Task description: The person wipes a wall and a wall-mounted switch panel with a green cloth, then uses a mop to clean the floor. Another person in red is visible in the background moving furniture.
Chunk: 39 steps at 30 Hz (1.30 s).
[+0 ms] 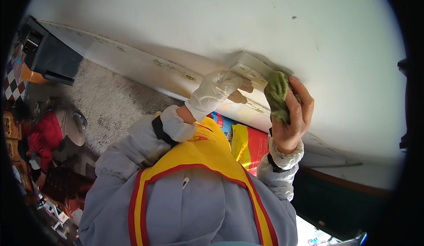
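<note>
A white switch box [253,65] with several rocker switches is mounted on the pale wall [198,20]. My right hand [293,120], ungloved, holds a bunched green cloth [279,95] against the right end of the box. My left hand [222,87] wears a whitish glove and is raised by the lower left edge of the box, its fingers loosely bent and apart. Nothing shows in its grasp, and whether the fingertips touch the box cannot be told. A yellow apron with red trim [198,146] covers my front.
Red-and-yellow and blue printed bags [251,146] stand low by the wall. A patterned border strip [159,62] runs along the wall. A dark cabinet [54,55] is at the far left. Below it, a person in red [48,133] bends over dark furniture. A dark green panel [331,199] is at lower right.
</note>
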Tool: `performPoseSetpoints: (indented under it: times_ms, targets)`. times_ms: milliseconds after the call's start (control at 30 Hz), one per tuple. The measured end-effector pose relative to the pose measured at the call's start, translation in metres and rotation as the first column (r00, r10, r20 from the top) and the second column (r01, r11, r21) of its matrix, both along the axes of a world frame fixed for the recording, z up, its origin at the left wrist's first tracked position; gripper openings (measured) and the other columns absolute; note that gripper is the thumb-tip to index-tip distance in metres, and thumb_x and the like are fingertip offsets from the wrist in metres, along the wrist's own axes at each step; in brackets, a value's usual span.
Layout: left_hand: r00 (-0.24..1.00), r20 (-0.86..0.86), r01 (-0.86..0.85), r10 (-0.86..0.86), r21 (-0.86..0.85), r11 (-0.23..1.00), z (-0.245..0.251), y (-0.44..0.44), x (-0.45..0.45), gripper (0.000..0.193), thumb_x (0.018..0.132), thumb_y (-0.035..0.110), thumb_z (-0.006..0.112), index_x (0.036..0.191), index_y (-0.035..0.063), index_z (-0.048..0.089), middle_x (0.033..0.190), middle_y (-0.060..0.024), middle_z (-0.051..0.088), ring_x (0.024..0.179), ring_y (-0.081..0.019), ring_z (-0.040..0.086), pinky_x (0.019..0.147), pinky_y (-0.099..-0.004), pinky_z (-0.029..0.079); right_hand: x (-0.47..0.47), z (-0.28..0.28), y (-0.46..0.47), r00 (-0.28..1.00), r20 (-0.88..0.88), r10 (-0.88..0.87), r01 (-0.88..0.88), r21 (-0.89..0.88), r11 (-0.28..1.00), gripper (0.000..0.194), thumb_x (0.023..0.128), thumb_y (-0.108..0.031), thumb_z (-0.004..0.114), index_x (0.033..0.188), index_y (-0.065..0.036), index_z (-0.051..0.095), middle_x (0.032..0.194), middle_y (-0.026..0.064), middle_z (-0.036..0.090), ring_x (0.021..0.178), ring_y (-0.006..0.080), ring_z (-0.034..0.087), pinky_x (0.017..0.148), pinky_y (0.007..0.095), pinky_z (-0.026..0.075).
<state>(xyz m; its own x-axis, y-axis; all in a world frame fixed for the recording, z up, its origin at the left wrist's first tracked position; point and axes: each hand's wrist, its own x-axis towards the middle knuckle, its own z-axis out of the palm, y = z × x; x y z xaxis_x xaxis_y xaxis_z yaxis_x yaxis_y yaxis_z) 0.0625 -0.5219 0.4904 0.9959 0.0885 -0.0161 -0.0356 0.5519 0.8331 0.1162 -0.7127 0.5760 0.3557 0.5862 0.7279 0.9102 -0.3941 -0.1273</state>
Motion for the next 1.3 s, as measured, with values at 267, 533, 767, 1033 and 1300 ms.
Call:
performPoseSetpoints:
  times_ms: [267,533,767,1033,1300]
  targets:
    - [0.999,-0.043,0.004,0.014,0.39,0.921,-0.02,0.018,0.012,0.041,0.093,0.043,0.07,0.105,0.0037,0.075,0.086,-0.006,0.074,0.066,-0.0153,0.071,0.059,-0.0264,0.054,-0.013,0.009,0.049,0.991,0.128,-0.047,0.078,-0.25,0.965,0.051,0.064,-0.006,0.07,0.113,-0.015,0.077,0.121,0.0031,0.062,0.102,0.0231,0.055,0.087,0.0355,0.044]
    - [0.997,0.063,-0.012,-0.036,0.633,0.774,-0.026,0.021,0.02,0.044,0.097,0.051,0.057,0.092,0.0134,0.079,0.084,-0.0018,0.077,0.065,-0.0137,0.073,0.063,-0.0277,0.053,-0.02,0.032,0.037,0.979,0.073,-0.19,0.203,-0.29,0.935,0.049,0.064,-0.004,0.072,0.111,-0.015,0.078,0.117,0.0054,0.062,0.101,0.0257,0.058,0.088,0.0364,0.045]
    - [0.946,0.303,-0.323,0.119,0.832,0.45,-0.028,0.022,0.019,0.039,0.098,0.045,0.053,0.085,0.0162,0.077,0.076,0.0036,0.074,0.063,-0.0131,0.071,0.061,-0.0307,0.052,-0.027,0.022,0.066,0.987,0.041,-0.157,0.159,-0.427,0.89,0.045,0.066,-0.007,0.074,0.109,-0.015,0.078,0.114,0.0048,0.062,0.101,0.0223,0.058,0.084,0.0366,0.045]
    - [0.89,0.446,-0.355,-0.093,0.807,0.472,-0.036,0.026,0.022,0.017,0.088,0.022,0.065,0.102,0.0276,0.074,0.085,0.0055,0.075,0.062,-0.0114,0.069,0.053,-0.0292,0.049,-0.026,0.041,0.043,0.962,0.129,-0.24,0.264,-0.219,0.94,0.043,0.064,-0.006,0.074,0.106,-0.015,0.079,0.111,0.0054,0.063,0.097,0.0246,0.059,0.083,0.0379,0.045]
    - [0.98,0.183,-0.188,0.079,0.711,0.678,-0.034,0.019,0.022,0.026,0.093,0.037,0.065,0.091,0.0146,0.078,0.078,-0.0032,0.075,0.063,-0.0163,0.07,0.06,-0.031,0.054,-0.021,0.016,0.052,0.989,0.044,-0.144,0.15,-0.227,0.962,0.045,0.065,-0.01,0.073,0.108,-0.016,0.078,0.11,0.0037,0.062,0.095,0.0234,0.059,0.08,0.0362,0.045]
